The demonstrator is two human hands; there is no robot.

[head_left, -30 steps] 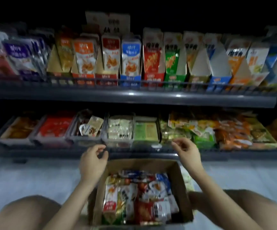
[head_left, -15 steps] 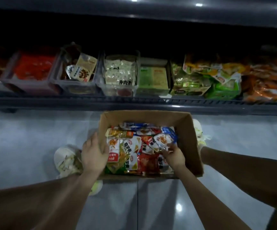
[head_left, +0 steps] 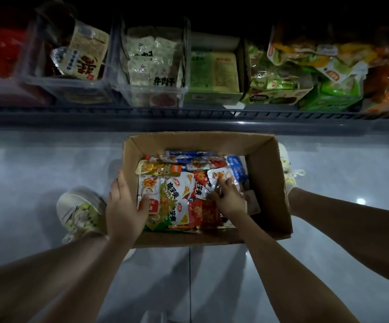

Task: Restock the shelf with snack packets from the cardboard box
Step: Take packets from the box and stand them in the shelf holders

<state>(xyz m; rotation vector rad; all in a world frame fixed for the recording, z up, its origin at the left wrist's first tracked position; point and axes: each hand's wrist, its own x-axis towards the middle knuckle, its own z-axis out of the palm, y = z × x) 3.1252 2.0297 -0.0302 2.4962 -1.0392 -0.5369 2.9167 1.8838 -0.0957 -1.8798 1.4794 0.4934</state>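
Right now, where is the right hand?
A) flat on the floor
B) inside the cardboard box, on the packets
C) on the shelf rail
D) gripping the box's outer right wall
B: the right hand is inside the cardboard box, its fingers touching a white packet on top of the pile.

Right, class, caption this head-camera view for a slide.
Left hand holds the cardboard box while right hand reaches among snack packets by the shelf.
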